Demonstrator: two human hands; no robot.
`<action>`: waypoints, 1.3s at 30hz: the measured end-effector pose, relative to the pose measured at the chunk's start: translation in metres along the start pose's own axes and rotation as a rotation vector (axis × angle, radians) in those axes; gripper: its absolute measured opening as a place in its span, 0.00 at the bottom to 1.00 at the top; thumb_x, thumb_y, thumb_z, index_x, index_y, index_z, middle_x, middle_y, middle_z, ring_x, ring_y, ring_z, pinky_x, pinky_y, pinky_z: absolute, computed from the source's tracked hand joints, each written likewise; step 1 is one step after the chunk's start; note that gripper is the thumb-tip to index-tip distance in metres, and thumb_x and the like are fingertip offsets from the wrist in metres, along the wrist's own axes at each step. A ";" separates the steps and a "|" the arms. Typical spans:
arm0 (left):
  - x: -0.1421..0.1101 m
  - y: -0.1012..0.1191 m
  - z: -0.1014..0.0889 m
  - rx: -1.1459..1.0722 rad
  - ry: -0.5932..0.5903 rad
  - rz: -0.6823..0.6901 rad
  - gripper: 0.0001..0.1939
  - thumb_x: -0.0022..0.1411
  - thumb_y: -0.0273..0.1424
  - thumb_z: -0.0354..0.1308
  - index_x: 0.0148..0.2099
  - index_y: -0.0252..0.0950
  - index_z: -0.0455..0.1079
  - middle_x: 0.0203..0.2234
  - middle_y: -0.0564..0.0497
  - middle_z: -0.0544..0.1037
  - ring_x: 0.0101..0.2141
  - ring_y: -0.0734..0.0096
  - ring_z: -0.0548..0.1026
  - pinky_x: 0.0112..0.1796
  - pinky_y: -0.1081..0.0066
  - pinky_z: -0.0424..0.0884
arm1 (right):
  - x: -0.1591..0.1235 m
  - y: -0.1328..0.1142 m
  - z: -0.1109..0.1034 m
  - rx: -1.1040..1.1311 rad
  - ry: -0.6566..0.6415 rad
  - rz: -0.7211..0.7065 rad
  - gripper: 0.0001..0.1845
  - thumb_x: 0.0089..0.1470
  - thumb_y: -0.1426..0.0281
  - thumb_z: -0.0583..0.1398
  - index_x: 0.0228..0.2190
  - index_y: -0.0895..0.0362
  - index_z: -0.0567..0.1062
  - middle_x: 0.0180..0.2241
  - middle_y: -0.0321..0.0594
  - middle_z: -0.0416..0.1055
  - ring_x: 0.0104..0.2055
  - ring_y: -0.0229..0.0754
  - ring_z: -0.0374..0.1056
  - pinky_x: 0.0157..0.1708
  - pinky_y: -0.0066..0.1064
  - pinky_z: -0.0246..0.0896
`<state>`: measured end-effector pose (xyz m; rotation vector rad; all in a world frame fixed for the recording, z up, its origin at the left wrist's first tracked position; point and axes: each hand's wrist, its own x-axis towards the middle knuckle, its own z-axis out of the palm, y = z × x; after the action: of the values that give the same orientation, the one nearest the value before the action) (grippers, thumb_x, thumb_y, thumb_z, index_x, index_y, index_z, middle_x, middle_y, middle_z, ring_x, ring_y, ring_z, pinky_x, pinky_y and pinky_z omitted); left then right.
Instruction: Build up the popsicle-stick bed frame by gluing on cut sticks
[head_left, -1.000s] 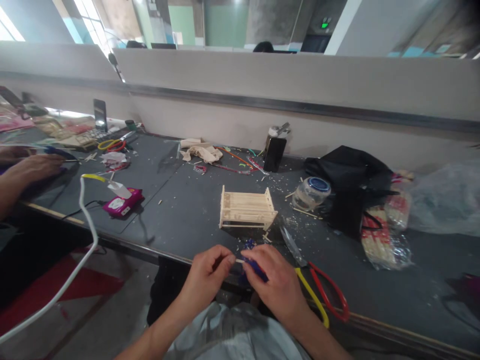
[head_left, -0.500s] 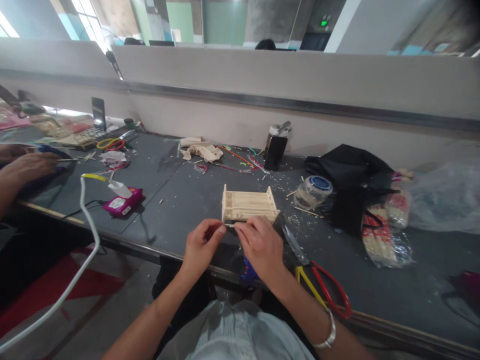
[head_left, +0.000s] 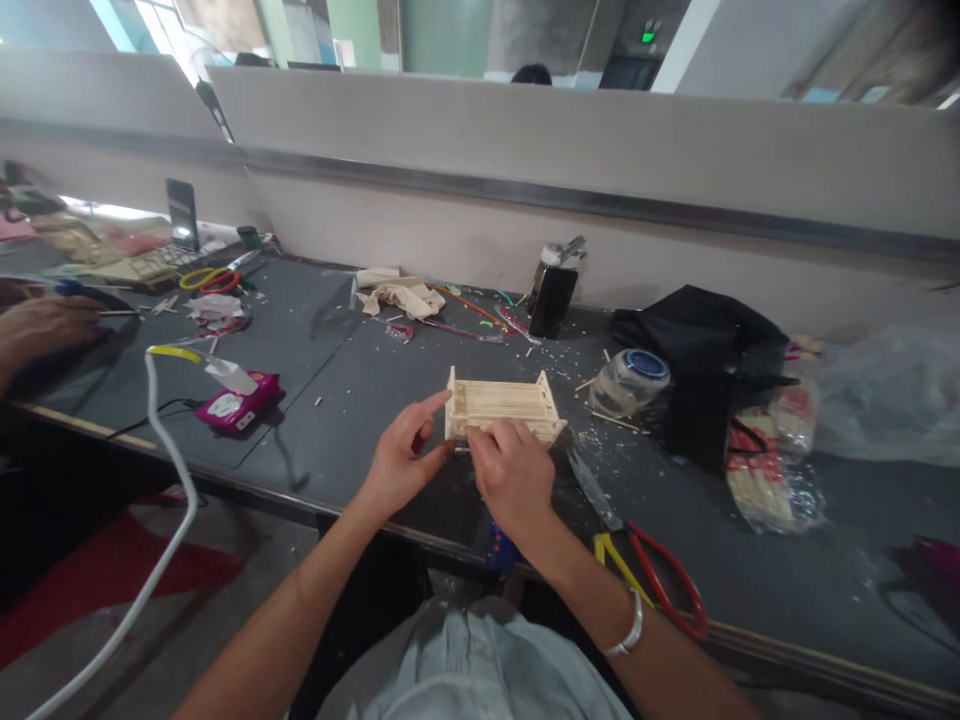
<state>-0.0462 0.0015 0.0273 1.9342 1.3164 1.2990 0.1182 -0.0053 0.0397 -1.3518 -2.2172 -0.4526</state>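
Note:
A small frame built of pale wooden sticks (head_left: 501,404) stands on the dark table (head_left: 360,400) in front of me. My left hand (head_left: 403,458) steadies its left end, index finger stretched along the corner post and thumb below. My right hand (head_left: 511,476) is closed in a pinch at the frame's near bottom edge, where a thin stick seems pressed against it; the stick itself is hardly visible. A blue object (head_left: 498,545) lies at the table edge under my right wrist.
Scissors with yellow and red handles (head_left: 649,565) lie right of my hands. Beyond are a clear jar with a blue lid (head_left: 628,380), a black bag (head_left: 705,345), a black bottle (head_left: 549,295), a pink device (head_left: 236,403) and a white cable (head_left: 161,420). Another person's hand (head_left: 41,325) works at far left.
Both hands moved forward from the table edge to the wooden frame. The blue object my right hand held a second ago now lies at the table edge.

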 end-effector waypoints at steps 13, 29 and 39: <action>0.034 0.004 -0.010 0.067 -0.386 0.031 0.14 0.53 0.24 0.55 0.42 0.35 0.74 0.24 0.57 0.71 0.23 0.79 0.61 0.26 0.78 0.58 | 0.003 -0.001 -0.002 -0.015 -0.024 -0.003 0.08 0.58 0.73 0.56 0.28 0.55 0.73 0.26 0.40 0.65 0.33 0.44 0.57 0.31 0.35 0.46; 0.048 0.005 -0.014 0.107 -0.450 0.093 0.04 0.54 0.26 0.53 0.29 0.34 0.69 0.17 0.60 0.59 0.20 0.80 0.56 0.23 0.79 0.53 | -0.002 0.010 -0.010 0.099 -0.004 0.044 0.10 0.61 0.70 0.54 0.39 0.56 0.74 0.28 0.40 0.69 0.34 0.43 0.62 0.35 0.33 0.52; 0.046 0.007 -0.013 0.062 -0.439 0.057 0.05 0.54 0.27 0.52 0.28 0.34 0.66 0.16 0.60 0.60 0.20 0.80 0.57 0.23 0.78 0.54 | -0.005 0.020 -0.013 0.090 -0.082 0.062 0.11 0.59 0.69 0.55 0.42 0.56 0.75 0.29 0.40 0.72 0.35 0.43 0.65 0.36 0.32 0.54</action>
<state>-0.0498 0.0379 0.0587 2.1546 1.0949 0.7962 0.1415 -0.0064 0.0478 -1.4092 -2.2261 -0.2760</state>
